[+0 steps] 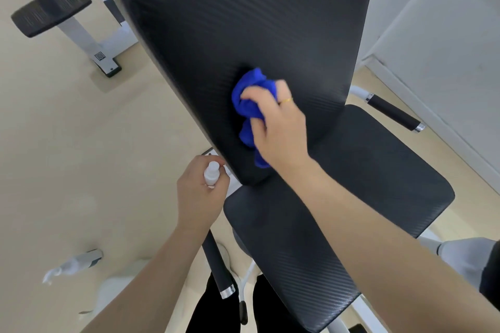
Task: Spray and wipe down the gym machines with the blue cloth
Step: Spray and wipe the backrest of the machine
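- Both forearms reach in from the bottom edge, and the right hand (276, 121) sits low on the black backrest pad (243, 21), bunching the blue cloth (250, 108) against it.
- Cloth is crumpled into a wad: its bulk pokes out above and to the left of the knuckles, and a tail hangs down under the palm toward the pad's lower edge.
- Right fingers (254, 94) are curled over the top of the wad, clenched round it, thumb side hidden beneath; a gold ring (286, 101) shows on one finger.
- Left hand (198, 189) hovers just beside the pad's lower left corner, fingers wrapped round a small white spray bottle (211, 173), nozzle end up, only its top showing above the fist.
- Below the backrest, the black seat pad (338, 211) spreads toward the camera, its back edge tucked under the backrest's bottom.
- Black grip handles flank the seat: one at the right (392, 112), one down by the person's dark trousers (217, 265).
- Out on the beige floor (67, 157), a black footplate (50, 9) on a white frame sits well apart at the upper left.
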A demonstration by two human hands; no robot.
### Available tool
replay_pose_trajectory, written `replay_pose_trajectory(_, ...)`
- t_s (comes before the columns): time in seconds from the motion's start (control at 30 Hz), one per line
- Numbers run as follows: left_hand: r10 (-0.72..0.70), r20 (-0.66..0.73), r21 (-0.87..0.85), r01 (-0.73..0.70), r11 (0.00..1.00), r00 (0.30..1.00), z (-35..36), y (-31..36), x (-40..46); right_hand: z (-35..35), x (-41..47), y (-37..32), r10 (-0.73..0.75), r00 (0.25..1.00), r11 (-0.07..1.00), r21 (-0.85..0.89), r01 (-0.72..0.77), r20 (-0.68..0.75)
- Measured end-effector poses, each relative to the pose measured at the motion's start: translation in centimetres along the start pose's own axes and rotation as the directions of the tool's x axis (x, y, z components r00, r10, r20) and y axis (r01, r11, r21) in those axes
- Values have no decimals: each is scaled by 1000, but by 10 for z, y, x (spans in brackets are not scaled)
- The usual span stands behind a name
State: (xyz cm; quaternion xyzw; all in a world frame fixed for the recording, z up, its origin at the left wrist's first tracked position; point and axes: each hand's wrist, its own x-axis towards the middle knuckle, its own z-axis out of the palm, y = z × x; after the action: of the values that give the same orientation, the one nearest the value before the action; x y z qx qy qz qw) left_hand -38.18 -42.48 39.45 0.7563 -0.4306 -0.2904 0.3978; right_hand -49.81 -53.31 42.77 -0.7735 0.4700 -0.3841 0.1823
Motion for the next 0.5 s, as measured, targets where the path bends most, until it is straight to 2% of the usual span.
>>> replay_pose_trajectory(0.07, 6, 6, -5, -5, 1000, 1000, 3, 4, 1, -10, 17, 14, 126, 984, 992, 18, -125, -126)
replay_pose_trajectory(0.13, 0, 27, -2, 0, 1000, 1000, 8, 6, 0, -18, 28, 43, 353, 908, 936, 95, -340, -226)
replay_pose_trajectory(0.2, -20, 66, -5, 21, 1000, 998, 15, 6, -3, -25, 34, 74, 523, 814, 852, 141, -504, -254)
replay_pose_trajectory(0.3, -33, 149, 38, 28, 999, 988, 21, 7, -5, -33, 39, 103, 660, 710, 747, 124, -653, -244)
replay_pose_trajectory(0.37, -44, 184, 73, 31, 997, 982, 25, 7, -8, -37, 43, 105, 685, 684, 727, 166, -667, -250)
replay_pose_trajectory(0.5, -51, 231, 166, 12, 986, 972, 31, 11, -10, -38, 50, 87, 556, 791, 826, 276, -492, -254)
